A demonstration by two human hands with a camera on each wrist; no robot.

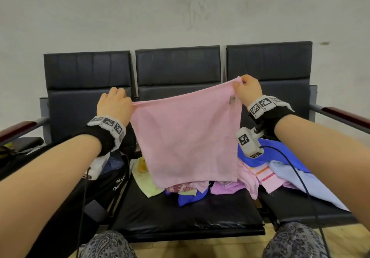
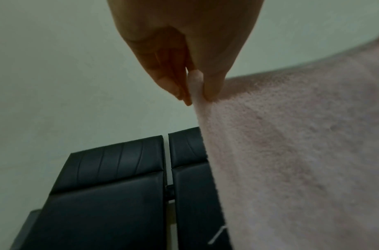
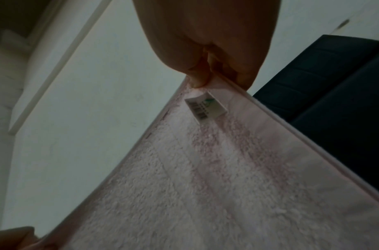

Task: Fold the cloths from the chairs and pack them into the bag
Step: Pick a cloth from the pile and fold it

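From the head view, the left hand [image 1: 114,105] and right hand [image 1: 248,89] pinch the top corners of a pink towel [image 1: 186,137], spread in the air above the middle chair [image 1: 180,217]. It isn't folded yet; a heap of cloths [image 1: 260,175] waits, and the black bag [image 1: 108,183] may already hold something. In the left wrist view, fingers [image 2: 214,84] clamp the corner. In the right wrist view, the pinch sits just above the label [image 3: 205,108].

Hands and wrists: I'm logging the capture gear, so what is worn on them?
Both forearms are bare, with no sleeves. Each wrist wears a black strap under a white band of square black-and-white markers; the right one is at. Below the right wrist hangs a white camera block with markers and a black cable. The left hand and right hand are ungloved.
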